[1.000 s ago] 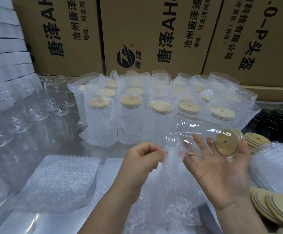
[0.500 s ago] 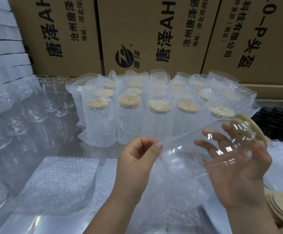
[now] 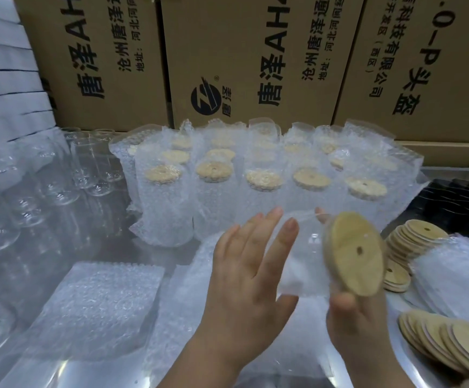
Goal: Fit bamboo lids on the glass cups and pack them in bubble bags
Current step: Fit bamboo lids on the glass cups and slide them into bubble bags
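As the right hand (image 3: 359,326) gripped the cup (image 3: 313,239), thumb near the rim and fingertips (image 3: 321,213) showing over the far side, I saw the cup lying on its side above the table (image 3: 154,253), its lid (image 3: 353,253) fitted and tilted toward me. The bag (image 3: 292,281) was round the cup's body, short of the lid as far as I could tell. The left hand (image 3: 250,275) was unclenched, fingers straight and flat against the bag. Just behind stood rows of packed cups (image 3: 213,175), lids showing through the wrap. A bag pile (image 3: 96,303) lay to the left, with bare glasses (image 3: 45,191) beyond it. Loose lids (image 3: 415,239) lay in 2 heaps to the right. Cartons (image 3: 255,51) stood at the back.
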